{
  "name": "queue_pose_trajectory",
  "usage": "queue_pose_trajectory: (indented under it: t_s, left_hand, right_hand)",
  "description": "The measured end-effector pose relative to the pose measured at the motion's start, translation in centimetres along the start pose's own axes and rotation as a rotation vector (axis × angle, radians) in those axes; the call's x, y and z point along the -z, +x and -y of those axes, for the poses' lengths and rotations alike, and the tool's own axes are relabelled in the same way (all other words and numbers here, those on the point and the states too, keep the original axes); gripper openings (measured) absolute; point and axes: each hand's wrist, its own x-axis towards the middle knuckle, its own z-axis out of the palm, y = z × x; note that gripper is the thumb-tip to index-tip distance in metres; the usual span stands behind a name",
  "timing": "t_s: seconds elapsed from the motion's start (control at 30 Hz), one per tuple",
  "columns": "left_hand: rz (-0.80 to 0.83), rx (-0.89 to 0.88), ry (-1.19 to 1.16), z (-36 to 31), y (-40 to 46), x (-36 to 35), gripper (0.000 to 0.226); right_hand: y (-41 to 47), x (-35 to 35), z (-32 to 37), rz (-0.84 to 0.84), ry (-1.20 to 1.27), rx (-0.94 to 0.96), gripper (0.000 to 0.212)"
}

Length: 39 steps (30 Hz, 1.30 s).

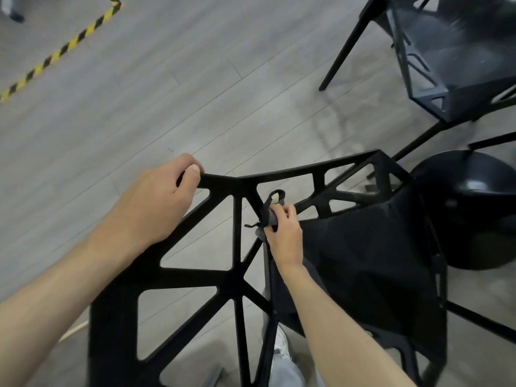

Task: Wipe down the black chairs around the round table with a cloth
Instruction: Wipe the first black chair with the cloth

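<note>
A black chair (237, 280) with an open lattice back fills the lower middle of the head view, its seat (368, 261) to the right. My left hand (156, 202) grips the top rail of the backrest at its left corner. My right hand (283, 233) is closed on a small dark grey cloth (269, 212), pressing it against a slanted strut of the backrest just under the top rail. A loop of the cloth sticks up above my fingers.
A second black chair (446, 65) stands at the upper right. The round black table base (474, 208) sits on the floor at the right. Yellow-black tape (64, 48) crosses the grey plank floor upper left. My shoe (280, 344) is below the chair.
</note>
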Motion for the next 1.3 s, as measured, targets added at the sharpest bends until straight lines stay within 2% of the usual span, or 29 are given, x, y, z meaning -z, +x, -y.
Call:
queue_pose_trajectory:
  t_s: [0.17,0.3,0.37,0.43,0.53,0.7,0.8,0.87,0.93,1.03,1.1,1.17,1.23,1.3]
  left_hand:
    - [-0.007,0.002,0.007,-0.1,0.0,0.0,0.03]
    - [-0.017,-0.01,-0.008,-0.1,-0.2,0.2,0.03]
    - [-0.017,-0.002,-0.006,-0.2,-0.1,0.2,0.026]
    - [-0.021,0.003,0.0,-0.1,0.0,0.0,0.024]
    - [-0.03,0.002,-0.001,0.1,-0.1,-0.1,0.023]
    - [-0.032,-0.033,0.04,0.1,-0.1,-0.1,0.02]
    - [-0.031,-0.042,0.039,0.2,-0.2,-0.1,0.017]
    - [-0.025,-0.04,0.043,0.2,-0.1,0.0,0.018]
    - [-0.022,-0.035,0.041,0.2,-0.1,0.0,0.019]
    - [-0.034,-0.036,0.069,0.2,-0.1,-0.2,0.02]
    - [-0.044,-0.041,0.102,0.2,-0.1,-0.2,0.022]
    - [-0.057,-0.042,0.122,0.2,-0.1,-0.2,0.023]
    - [-0.059,-0.045,0.124,0.2,-0.1,-0.2,0.024]
    - [-0.053,-0.044,0.123,0.2,-0.1,-0.2,0.023]
  right_hand:
    - [1.0,3.7,0.8,-0.038,0.181,-0.101,0.03]
    - [0.0,9.2,3.2,-0.338,0.401,-0.105,0.03]
    - [0.8,10.6,3.9,-0.501,0.411,-0.129,0.029]
    - [2.6,10.3,4.6,-0.567,0.399,-0.162,0.028]
    - [4.2,6.8,6.5,-0.407,0.293,-0.094,0.033]
    - [3.1,3.5,8.1,-0.099,0.06,0.3,0.038]
    - [4.5,5.2,7.2,-0.024,-0.131,0.468,0.041]
    - [5.4,6.8,5.8,-0.033,-0.179,0.451,0.043]
    - [6.3,8.4,3.7,-0.102,-0.149,0.293,0.05]
    - [7.5,10.3,1.3,-0.264,0.073,0.023,0.046]
    - [7.5,10.0,1.7,-0.344,0.173,-0.061,0.043]
    - [6.7,8.3,3.5,-0.339,0.177,-0.053,0.05]
    - [5.5,6.0,5.8,-0.228,0.093,0.076,0.059]
    - [4.7,4.7,7.5,-0.11,0.005,0.199,0.058]
